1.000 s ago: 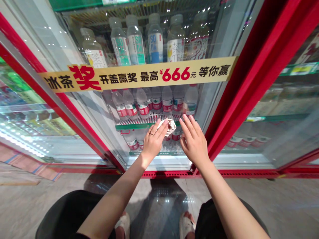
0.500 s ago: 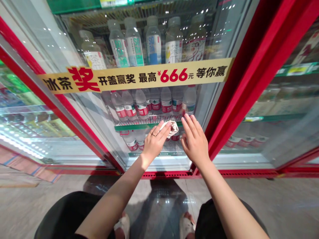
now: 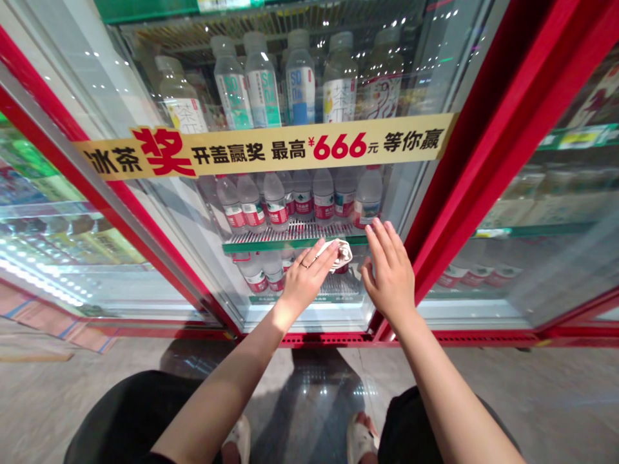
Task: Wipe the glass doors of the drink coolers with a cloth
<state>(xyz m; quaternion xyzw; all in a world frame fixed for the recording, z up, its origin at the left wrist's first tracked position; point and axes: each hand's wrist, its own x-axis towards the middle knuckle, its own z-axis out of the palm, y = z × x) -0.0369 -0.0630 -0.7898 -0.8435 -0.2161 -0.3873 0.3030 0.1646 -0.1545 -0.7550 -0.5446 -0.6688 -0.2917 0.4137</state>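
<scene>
My left hand point(image 3: 305, 276) lies flat against the glass door point(image 3: 203, 212) of a red drinks fridge, fingers stretched over a crumpled white cloth point(image 3: 340, 252) that it presses to the glass. My right hand point(image 3: 389, 274) rests open on the same pane just to the right, fingers spread and pointing up, holding nothing. Behind the glass stand rows of water bottles point(image 3: 300, 196) with red labels on a wire shelf point(image 3: 290, 233). A yellow banner sticker point(image 3: 264, 151) runs across the door above both hands.
Taller soda and tea bottles point(image 3: 300, 80) fill the upper shelf. A red door frame point(image 3: 464, 187) rises right of my right hand, with another glass fridge point(image 3: 541, 212) beyond. A further cooler point(image 3: 58, 238) stands at left. Shiny floor point(image 3: 309, 393) and my sandalled feet lie below.
Both hands have slid a little to the right along the glass, and the cloth has moved with my left hand.
</scene>
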